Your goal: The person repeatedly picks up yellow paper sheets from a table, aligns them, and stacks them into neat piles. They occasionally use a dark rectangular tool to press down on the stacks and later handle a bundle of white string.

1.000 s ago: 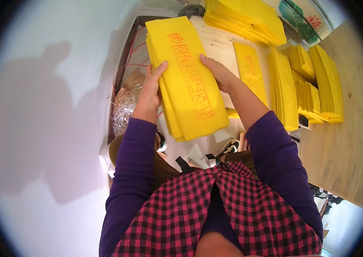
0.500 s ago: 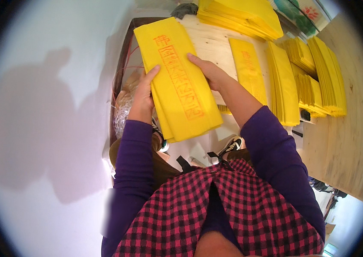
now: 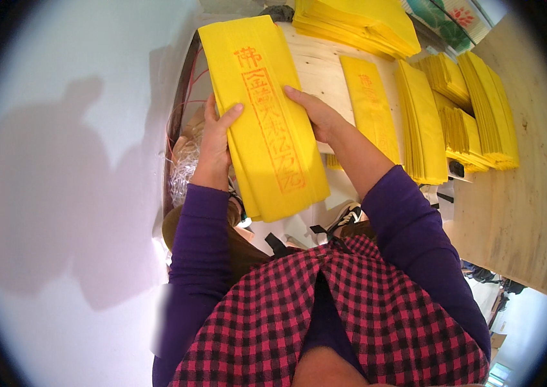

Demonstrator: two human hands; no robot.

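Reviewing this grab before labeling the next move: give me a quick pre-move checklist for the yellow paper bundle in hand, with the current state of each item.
1. Left hand on the yellow paper bundle: ok, fingers wrap its left edge.
2. Right hand on the bundle: ok, fingers lie on its right edge.
3. Sheets squared up: not ok, lower-left edges are fanned out.
4. Bundle off the wooden table: ok, held up in front of the person.
5. Free spot on the table: cannot tell, the single yellow sheet and stacks of yellow paper fill the visible part.
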